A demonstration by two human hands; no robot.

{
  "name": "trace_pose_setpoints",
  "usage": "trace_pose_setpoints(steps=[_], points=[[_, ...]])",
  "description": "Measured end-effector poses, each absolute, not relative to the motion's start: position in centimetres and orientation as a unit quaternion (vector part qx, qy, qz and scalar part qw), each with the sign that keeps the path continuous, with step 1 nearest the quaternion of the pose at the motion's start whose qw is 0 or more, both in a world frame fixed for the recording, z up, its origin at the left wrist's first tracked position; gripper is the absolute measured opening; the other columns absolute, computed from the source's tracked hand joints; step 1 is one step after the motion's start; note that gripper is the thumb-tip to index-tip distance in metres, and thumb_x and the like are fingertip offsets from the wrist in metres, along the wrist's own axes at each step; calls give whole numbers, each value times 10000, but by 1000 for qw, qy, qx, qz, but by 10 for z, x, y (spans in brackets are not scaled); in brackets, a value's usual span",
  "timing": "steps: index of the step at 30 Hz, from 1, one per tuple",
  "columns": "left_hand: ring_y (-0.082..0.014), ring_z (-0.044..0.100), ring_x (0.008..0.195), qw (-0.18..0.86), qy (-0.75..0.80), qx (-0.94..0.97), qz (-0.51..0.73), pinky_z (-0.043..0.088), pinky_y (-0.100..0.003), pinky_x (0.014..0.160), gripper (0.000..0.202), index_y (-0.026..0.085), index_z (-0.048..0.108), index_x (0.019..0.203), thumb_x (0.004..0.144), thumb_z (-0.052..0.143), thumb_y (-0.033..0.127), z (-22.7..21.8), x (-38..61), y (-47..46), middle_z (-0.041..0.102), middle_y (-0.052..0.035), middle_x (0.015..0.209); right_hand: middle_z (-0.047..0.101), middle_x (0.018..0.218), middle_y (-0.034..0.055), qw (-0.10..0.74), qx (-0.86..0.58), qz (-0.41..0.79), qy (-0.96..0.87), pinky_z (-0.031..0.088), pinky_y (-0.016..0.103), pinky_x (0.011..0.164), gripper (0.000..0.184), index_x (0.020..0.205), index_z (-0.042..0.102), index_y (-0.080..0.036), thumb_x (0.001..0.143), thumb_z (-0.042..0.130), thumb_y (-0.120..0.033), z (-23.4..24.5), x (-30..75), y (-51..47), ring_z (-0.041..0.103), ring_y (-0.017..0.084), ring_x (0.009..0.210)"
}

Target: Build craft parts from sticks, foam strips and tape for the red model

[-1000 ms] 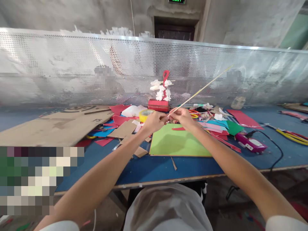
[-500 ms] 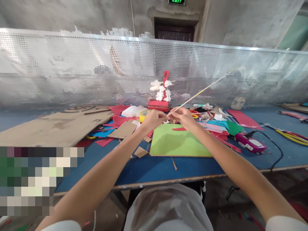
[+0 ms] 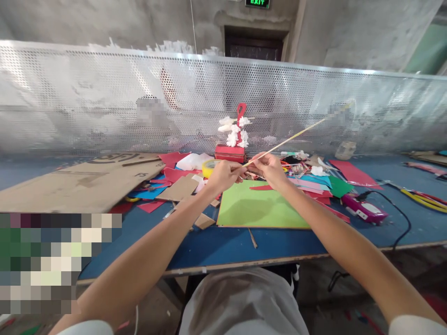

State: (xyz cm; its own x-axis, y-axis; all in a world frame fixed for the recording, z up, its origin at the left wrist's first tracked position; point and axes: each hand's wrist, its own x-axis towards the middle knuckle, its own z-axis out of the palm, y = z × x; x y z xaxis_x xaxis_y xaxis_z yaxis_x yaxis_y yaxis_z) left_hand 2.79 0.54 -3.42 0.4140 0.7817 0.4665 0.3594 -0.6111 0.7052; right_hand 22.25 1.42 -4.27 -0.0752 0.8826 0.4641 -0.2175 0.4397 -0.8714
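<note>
A long thin pale stick point(image 3: 293, 136) slants up to the right above the table, its far part yellowish. My left hand point(image 3: 223, 176) is closed on its lower end, fingers pinched together. Close beside it, my right hand point(image 3: 270, 168) pinches the stick a little higher up. Below both hands lies a light green sheet point(image 3: 261, 211) with a red strip point(image 3: 261, 188) on it. Behind them stands a red model point(image 3: 230, 153) with white crumpled flower-like pieces point(image 3: 233, 135) on its upright. Yellow tape point(image 3: 208, 170) sits just left of my left hand.
Cardboard point(image 3: 80, 186) covers the left of the blue table point(image 3: 216, 249). Coloured paper scraps lie around the green sheet. On the right are a purple device point(image 3: 365, 208) with a black cord, a red sheet point(image 3: 356, 172) and yellow-handled pliers point(image 3: 419, 197). A perforated metal screen point(image 3: 104, 107) runs behind.
Both hands have shifted very slightly, and the left has dropped a little. The stick stays in both hands and its slope is slightly flatter.
</note>
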Motion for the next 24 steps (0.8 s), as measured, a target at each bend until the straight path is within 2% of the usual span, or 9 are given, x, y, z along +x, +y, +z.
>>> trace_pose_setpoints(steps=[12,16,21,24], points=[[-145,696,644,184,370,798,439,465,-220,564,309,174,746,823,931,563,399,-38,29,0,744,-52,729,737,812,8,639,-263,466,-552,613,358,827,390,811,656,-216,598,903,-431,-45,216,13,726,169,742],[-154,673,646,116,391,811,419,440,-246,606,307,181,742,862,961,524,373,-36,31,-2,735,-45,715,738,848,16,627,-280,450,-571,608,370,824,392,825,647,-226,623,879,-469,-43,218,11,726,178,760],[-205,682,816,-9,401,832,384,433,-286,727,284,205,723,1052,979,519,389,-31,33,-5,761,-81,947,746,905,36,626,-258,390,-624,591,375,858,309,834,687,-231,707,841,-468,-41,221,9,722,190,827],[-232,676,833,-41,408,837,362,425,-305,740,347,200,722,1042,1001,475,440,-29,32,-8,750,-104,955,741,856,41,616,-259,365,-648,588,365,820,287,849,712,-228,730,827,-462,-42,221,10,713,191,802]])
